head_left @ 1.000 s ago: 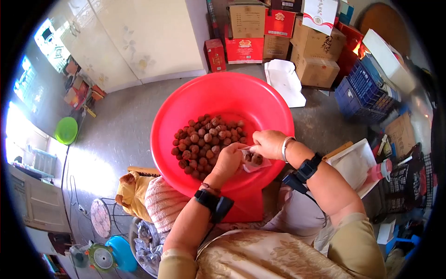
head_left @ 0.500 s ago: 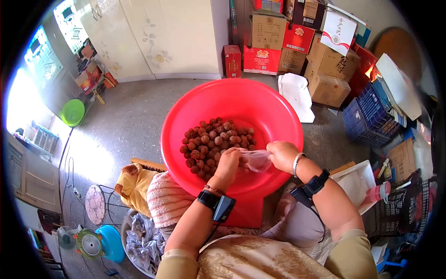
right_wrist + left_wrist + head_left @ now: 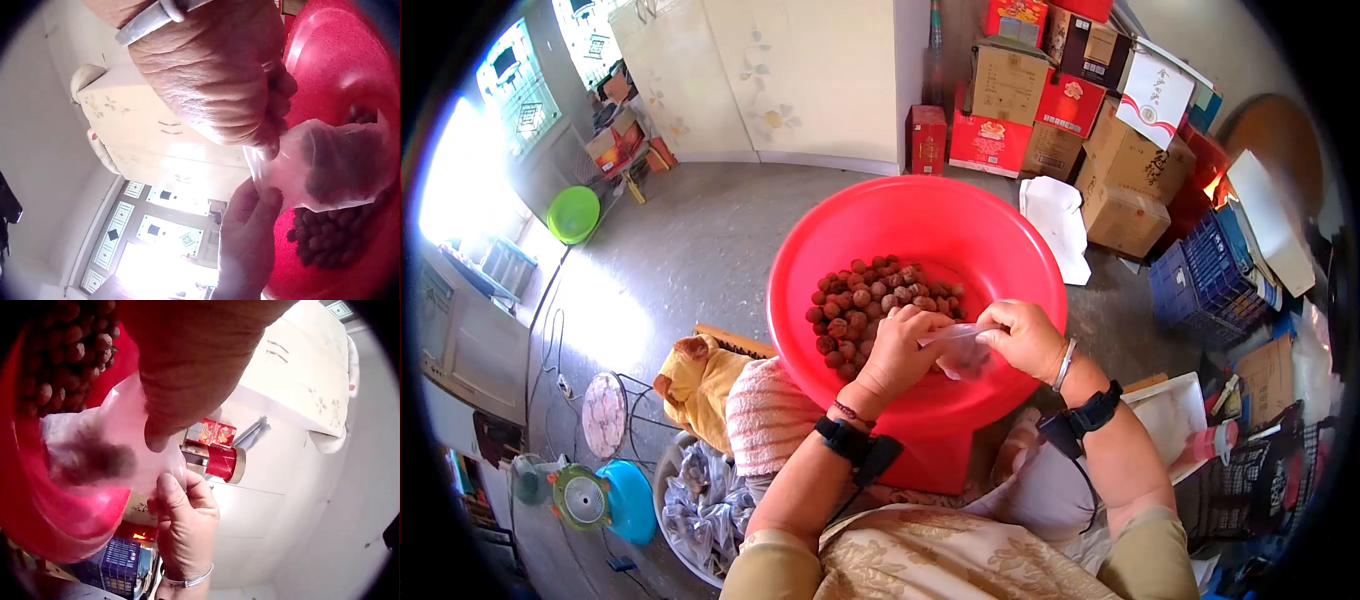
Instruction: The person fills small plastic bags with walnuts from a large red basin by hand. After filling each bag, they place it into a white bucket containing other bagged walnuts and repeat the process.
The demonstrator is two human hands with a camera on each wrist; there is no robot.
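Over a large red plastic basin (image 3: pixel 910 205), both hands hold the top of a small clear plastic bag (image 3: pixel 966 360). My left hand (image 3: pixel 900 350) pinches one side of the bag's mouth, and my right hand (image 3: pixel 1026 338) pinches the other, so the edge is drawn taut between them. In the right wrist view, dark round walnuts show blurred through the bag (image 3: pixel 344 164), which hangs below the fingertips. A heap of loose brown walnuts (image 3: pixel 862 303) fills the left part of the basin, partly hidden behind my left hand.
To my left lie a striped pink towel (image 3: pixel 772 415) and a tub of clear plastic bags (image 3: pixel 703 495). A white tray (image 3: pixel 1195 395) stands at my right. Stacked cartons (image 3: pixel 1010 85) and a blue crate (image 3: pixel 1185 285) are farther back.
The hands have spread apart from close together, stretching the bag's mouth between them. The head view has turned, shifting the basin and room toward the right of the picture.
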